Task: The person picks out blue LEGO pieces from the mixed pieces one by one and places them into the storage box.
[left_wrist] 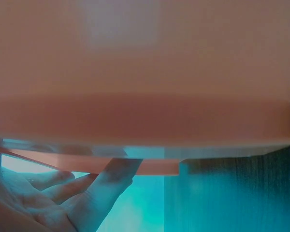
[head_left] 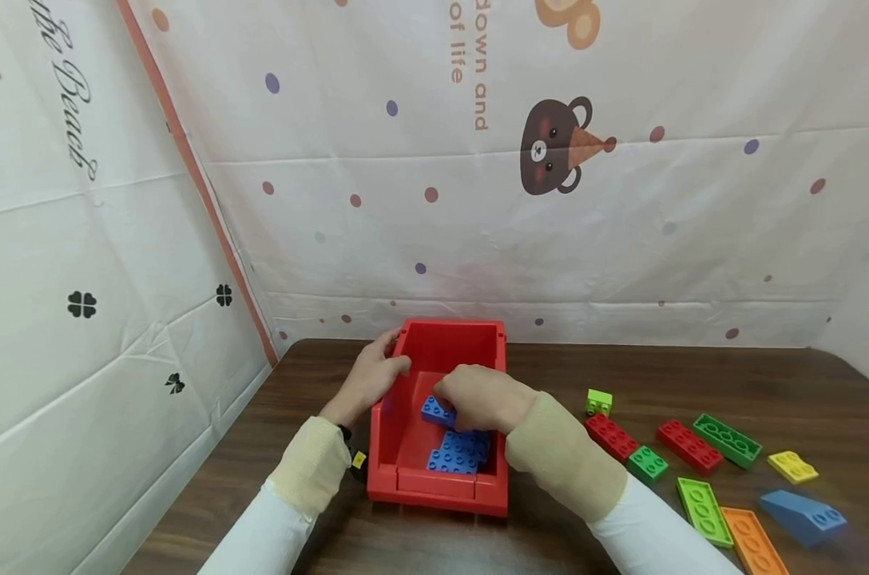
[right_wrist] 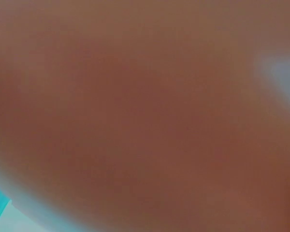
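Observation:
A red plastic bin stands on the table with several blue building bricks inside it. My left hand grips the bin's left wall, the thumb over the rim and the fingers outside. That hand also shows beneath the bin's blurred side in the left wrist view. Down inside the bin, my right hand has its fingers curled at a blue brick, which it appears to pinch; the fingertips are hidden behind the hand. The right wrist view is filled by a close, blurred reddish surface.
On the right of the table lie loose bricks: lime, red, green, another red, long green, yellow, a blue slope, a lime plate and an orange one. A patterned curtain hangs behind.

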The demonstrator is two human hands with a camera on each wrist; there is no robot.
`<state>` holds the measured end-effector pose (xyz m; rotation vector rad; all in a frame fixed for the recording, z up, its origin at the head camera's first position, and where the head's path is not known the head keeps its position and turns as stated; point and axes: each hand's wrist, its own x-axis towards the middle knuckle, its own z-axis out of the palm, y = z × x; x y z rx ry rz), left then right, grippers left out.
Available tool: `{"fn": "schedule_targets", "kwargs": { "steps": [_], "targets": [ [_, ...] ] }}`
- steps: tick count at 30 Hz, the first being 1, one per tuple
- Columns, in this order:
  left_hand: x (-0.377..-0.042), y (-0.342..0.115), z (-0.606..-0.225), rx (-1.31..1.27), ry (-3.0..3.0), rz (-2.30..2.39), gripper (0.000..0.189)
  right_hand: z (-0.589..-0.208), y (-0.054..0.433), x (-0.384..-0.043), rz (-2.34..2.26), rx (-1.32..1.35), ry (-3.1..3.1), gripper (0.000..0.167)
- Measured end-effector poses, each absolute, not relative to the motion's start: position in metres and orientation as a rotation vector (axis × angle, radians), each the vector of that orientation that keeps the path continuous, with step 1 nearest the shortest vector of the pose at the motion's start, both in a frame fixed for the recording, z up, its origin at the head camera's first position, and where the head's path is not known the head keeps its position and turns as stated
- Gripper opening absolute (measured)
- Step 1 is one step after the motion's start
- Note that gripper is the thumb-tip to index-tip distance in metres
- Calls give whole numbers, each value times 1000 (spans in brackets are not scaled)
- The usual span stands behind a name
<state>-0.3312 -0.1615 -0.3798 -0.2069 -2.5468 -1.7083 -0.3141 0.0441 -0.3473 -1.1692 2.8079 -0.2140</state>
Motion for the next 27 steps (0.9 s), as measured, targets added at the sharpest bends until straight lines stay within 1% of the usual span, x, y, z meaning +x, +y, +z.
{"fn": "schedule_targets", "kwargs": {
  "steps": [10, 15, 23, 27],
  "targets": [
    [-330, -161, -381, -215, -2542, -1728, 72, -352, 45, -311, -176, -1199, 2892, 27],
    [-329, -162, -381, -210, -2542, -1730, 72, -353, 46, -310, -153, -1174, 2915, 25],
    [-330, -162, -380, -203, -2543, -1740, 73, -353, 43, -309, 24, -1133, 2978, 11],
    [-330, -162, -380, -201, -2542, -1746, 73, -353, 41, -308, 100, -1072, 3005, 16]
  ]
}}
